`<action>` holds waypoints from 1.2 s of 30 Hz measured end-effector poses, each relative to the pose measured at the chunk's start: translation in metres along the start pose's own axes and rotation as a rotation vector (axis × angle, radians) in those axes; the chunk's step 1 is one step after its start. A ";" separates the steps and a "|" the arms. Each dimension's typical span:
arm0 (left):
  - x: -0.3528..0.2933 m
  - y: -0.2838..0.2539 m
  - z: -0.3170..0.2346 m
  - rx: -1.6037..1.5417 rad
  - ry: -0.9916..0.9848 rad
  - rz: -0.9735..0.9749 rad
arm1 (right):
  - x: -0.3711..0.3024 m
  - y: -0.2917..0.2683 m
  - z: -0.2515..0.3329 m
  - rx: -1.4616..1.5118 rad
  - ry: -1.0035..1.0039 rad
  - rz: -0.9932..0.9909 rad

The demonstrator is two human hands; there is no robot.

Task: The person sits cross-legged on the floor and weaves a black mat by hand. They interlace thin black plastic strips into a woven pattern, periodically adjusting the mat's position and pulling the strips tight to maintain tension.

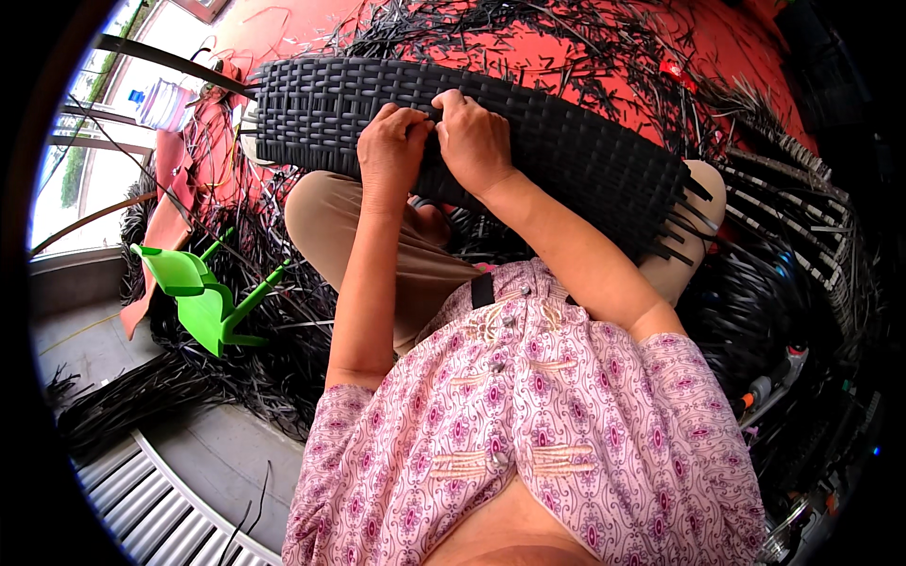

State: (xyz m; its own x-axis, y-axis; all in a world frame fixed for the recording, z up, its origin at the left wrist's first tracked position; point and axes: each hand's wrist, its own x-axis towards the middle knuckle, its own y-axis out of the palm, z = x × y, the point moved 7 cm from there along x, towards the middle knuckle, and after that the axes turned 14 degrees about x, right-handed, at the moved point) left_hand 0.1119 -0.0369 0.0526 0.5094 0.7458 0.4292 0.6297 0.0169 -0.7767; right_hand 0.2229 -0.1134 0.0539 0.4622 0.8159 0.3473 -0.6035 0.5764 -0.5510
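A long black woven panel of flat plastic strips lies across my knees, with loose strip ends sticking out at both short sides. My left hand is closed at the middle of the weave, thumb and fingertips pinched together. Right beside it, my right hand bends its fingers down onto the same spot, the knuckles nearly touching the left fingers. Whatever strip lies between the fingertips is too small and too covered to make out.
Black strips are scattered over the red floor covering. At left lies a green plastic chair-like piece amid tangled strips; a white slatted rack is at lower left. Bundled strips and tools crowd the right.
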 end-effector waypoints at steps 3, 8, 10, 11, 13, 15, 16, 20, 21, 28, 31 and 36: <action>0.002 -0.004 -0.011 0.096 0.057 0.002 | 0.002 -0.004 -0.004 0.025 0.010 -0.010; 0.000 0.013 0.028 -0.374 -0.262 0.191 | -0.008 -0.009 0.004 0.157 -0.010 0.039; 0.008 0.008 0.041 -0.357 -0.296 0.193 | -0.015 -0.037 0.016 0.147 -0.144 -0.017; 0.015 0.002 0.055 -0.362 -0.305 0.170 | -0.021 -0.057 0.024 0.085 -0.276 -0.089; 0.028 -0.009 0.089 -0.313 -0.331 0.190 | -0.037 -0.092 0.018 0.003 -0.358 -0.196; 0.040 -0.016 0.118 -0.203 -0.304 0.228 | -0.054 -0.134 -0.015 -0.040 -0.253 -0.308; 0.047 -0.023 0.130 -0.148 -0.295 0.186 | -0.065 -0.159 -0.034 -0.069 -0.193 -0.379; 0.071 -0.039 0.189 -0.075 -0.376 0.132 | -0.133 -0.245 -0.097 -0.183 0.161 -0.559; 0.080 -0.037 0.200 -0.051 -0.376 0.141 | -0.151 -0.259 -0.108 -0.162 0.198 -0.610; 0.111 -0.052 0.265 0.672 0.558 -0.070 | -0.196 -0.284 -0.160 0.105 0.499 -0.658; 0.128 -0.035 0.324 -0.043 -0.153 0.244 | -0.200 -0.290 -0.170 0.632 0.616 -0.860; 0.142 -0.035 0.356 -0.022 -0.218 0.335 | -0.200 -0.319 -0.118 0.342 0.208 -1.080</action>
State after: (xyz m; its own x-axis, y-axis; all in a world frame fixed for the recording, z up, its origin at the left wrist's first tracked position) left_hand -0.0471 0.3052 -0.0234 0.5543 0.8312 0.0439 0.4631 -0.2642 -0.8460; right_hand 0.3996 -0.4658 0.0702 0.9244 -0.1159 0.3633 0.0427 0.9781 0.2035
